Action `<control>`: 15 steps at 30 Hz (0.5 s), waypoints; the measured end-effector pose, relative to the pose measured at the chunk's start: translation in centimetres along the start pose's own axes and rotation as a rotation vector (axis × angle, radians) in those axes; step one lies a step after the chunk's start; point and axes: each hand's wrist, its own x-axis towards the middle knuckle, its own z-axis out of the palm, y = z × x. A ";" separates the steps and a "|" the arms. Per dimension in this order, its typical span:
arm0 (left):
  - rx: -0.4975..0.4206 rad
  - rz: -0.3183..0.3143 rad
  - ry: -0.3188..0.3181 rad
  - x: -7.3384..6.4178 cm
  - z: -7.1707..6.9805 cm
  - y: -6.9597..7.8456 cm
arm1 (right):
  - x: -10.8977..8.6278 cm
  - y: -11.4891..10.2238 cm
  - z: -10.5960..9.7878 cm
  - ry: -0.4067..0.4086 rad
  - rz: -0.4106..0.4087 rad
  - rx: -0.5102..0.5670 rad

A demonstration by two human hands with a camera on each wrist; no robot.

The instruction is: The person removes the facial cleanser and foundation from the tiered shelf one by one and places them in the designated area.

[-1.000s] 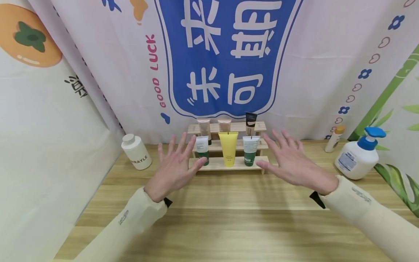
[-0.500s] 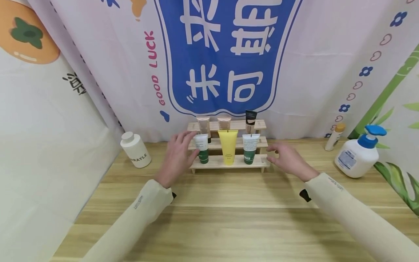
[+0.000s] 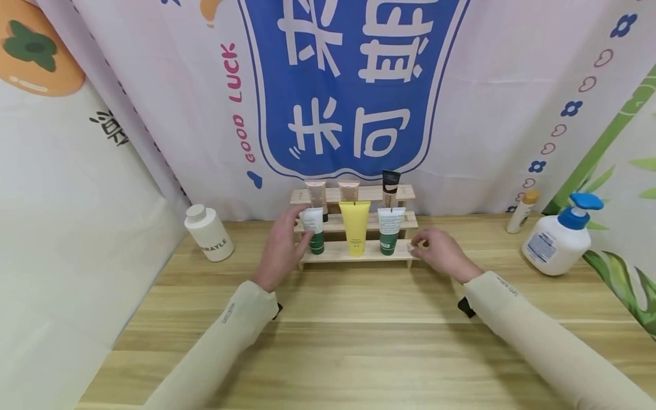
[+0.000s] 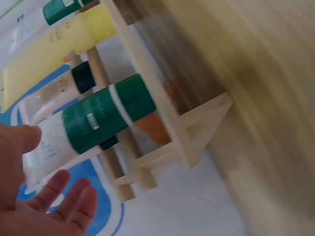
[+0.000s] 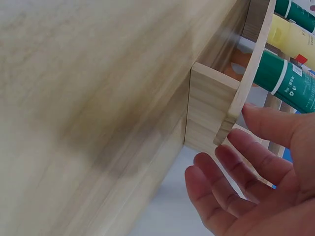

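Observation:
In the head view, a three-tier wooden display rack [image 3: 353, 221] stands against the cloth backdrop. On its bottom tier stand a white-and-green tube [image 3: 316, 242], a yellow tube [image 3: 356, 228] and a second white-and-green tube [image 3: 389, 230]. My left hand [image 3: 281, 245] is at the left tube's upper part, thumb [image 4: 30, 138] on one side and fingers [image 4: 58, 183] on the other. The tube is upright on its cap. My right hand [image 3: 441, 250] pinches the rack's right bottom end, thumb [image 5: 266, 123] on the board and fingers curled below.
Behind are two pinkish tubes [image 3: 316, 196] and a black-topped tube [image 3: 390, 188]. A white bottle [image 3: 209, 233] stands at left. To the right are a slim orange-capped bottle [image 3: 523, 212] and a blue-topped pump bottle [image 3: 557, 242]. Wood-grain table [image 3: 353, 341] lies in front.
Both hands came from spread fingers above the rack's sides down to it. The left fingers closed around the left tube; the right fingers curled in at the rack's end.

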 end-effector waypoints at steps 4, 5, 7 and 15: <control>-0.084 -0.036 0.032 0.1 0.7 -0.3 | 0.2 0.1 0.1 -0.001 -0.013 -0.016; -0.101 -0.049 0.038 0.1 0.8 -0.3 | 0.3 0.1 0.1 -0.001 -0.012 -0.019; -0.135 -0.068 0.049 0.1 1.1 -0.5 | 0.3 0.2 0.2 -0.004 -0.011 -0.021; -0.200 -0.073 0.070 0.3 1.2 -0.5 | 0.1 0.5 0.1 -0.025 0.017 -0.005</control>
